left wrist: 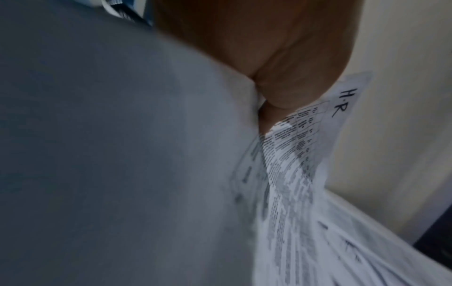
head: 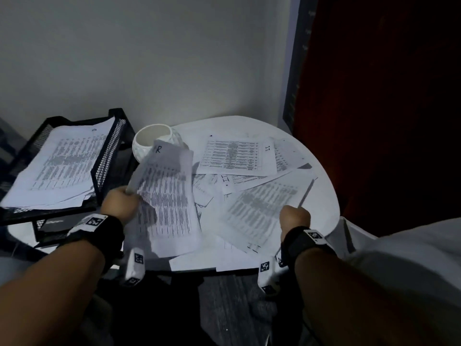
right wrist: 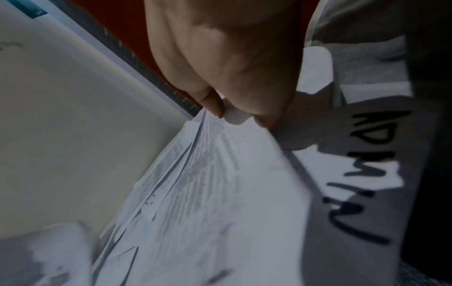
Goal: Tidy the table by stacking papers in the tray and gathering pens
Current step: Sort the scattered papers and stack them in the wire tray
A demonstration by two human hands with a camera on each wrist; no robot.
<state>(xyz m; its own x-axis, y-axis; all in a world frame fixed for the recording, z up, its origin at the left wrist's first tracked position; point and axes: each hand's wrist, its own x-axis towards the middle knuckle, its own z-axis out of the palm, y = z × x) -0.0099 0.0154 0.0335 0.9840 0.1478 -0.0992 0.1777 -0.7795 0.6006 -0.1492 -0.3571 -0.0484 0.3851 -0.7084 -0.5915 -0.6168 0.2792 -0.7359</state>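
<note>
My left hand (head: 121, 202) grips the left edge of a printed sheet marked "H.R" (head: 169, 196), lifted and tilted over the table's left part; the left wrist view shows the fingers (left wrist: 281, 92) pinching that sheet (left wrist: 293, 154). My right hand (head: 294, 217) pinches the near corner of another printed sheet (head: 262, 203) lying on the pile; the fingers (right wrist: 215, 104) and sheet (right wrist: 200, 174) show in the right wrist view. The black mesh tray (head: 104, 158) at left holds a stack of papers (head: 64, 163). More loose papers (head: 237, 153) cover the round white table (head: 324, 191). No pens are visible.
A white patterned cup (head: 154, 142) stands at the table's back left, beside the tray and partly behind the lifted sheet. A lower black tray tier (head: 50, 228) shows under the upper one. A dark red door (head: 386, 108) rises at right, a pale wall behind.
</note>
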